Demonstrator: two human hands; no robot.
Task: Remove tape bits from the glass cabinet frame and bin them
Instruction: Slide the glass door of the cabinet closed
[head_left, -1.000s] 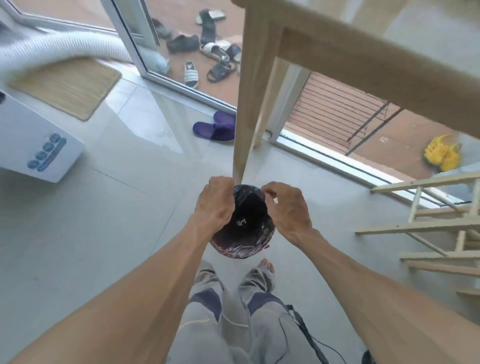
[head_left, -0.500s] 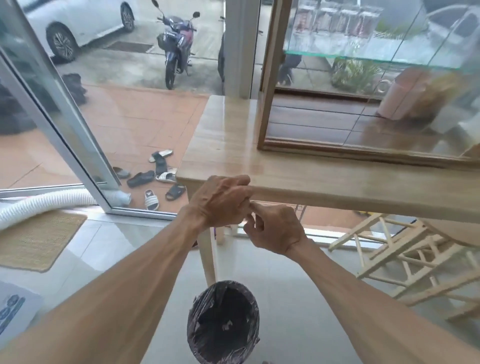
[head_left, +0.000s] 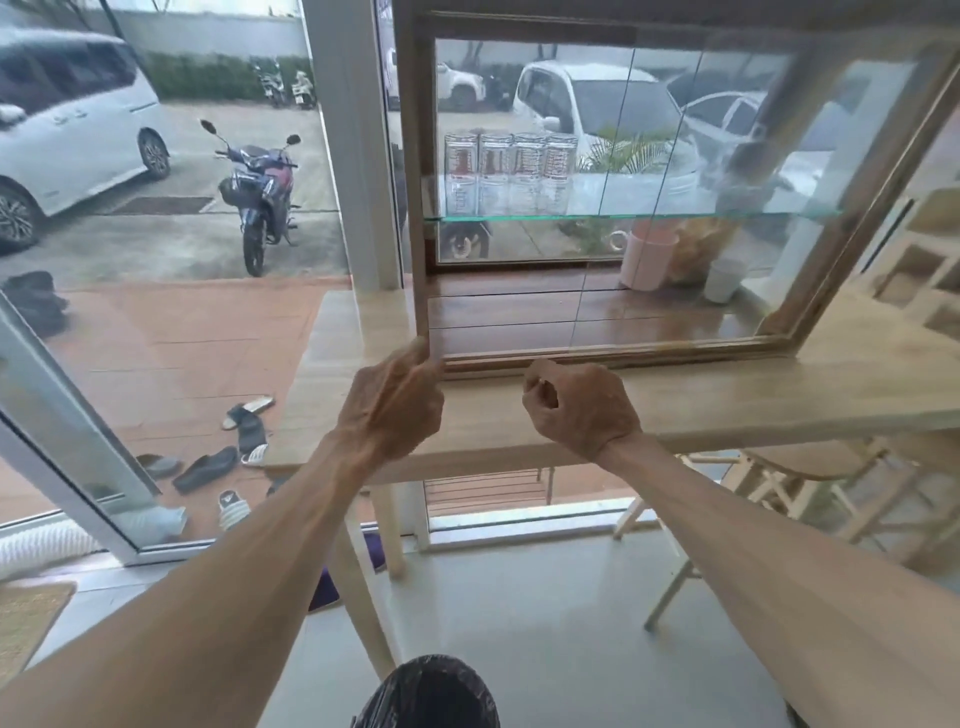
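A glass cabinet with a dark wooden frame (head_left: 418, 218) stands on a pale wooden table (head_left: 779, 395). My left hand (head_left: 395, 400) reaches up to the frame's lower left corner, its index fingertip touching the wood there. My right hand (head_left: 579, 405) hovers over the table just in front of the frame's bottom rail, fingers curled into a loose fist; I cannot tell if it holds a tape bit. No tape bit is clearly visible. A bin lined with a black bag (head_left: 428, 693) sits on the floor below, at the bottom edge.
Inside the cabinet a glass shelf (head_left: 675, 214) carries several glasses (head_left: 511, 156), with a pink cup (head_left: 647, 260) and a white cup (head_left: 723, 279) below. Wooden chairs (head_left: 810, 499) stand under the table at right. A glass door (head_left: 67, 415) is at left, sandals outside.
My view rose from the bin on the floor to the cabinet. Both hands lifted from the bin's rim to the table, then the left reached the frame's corner.
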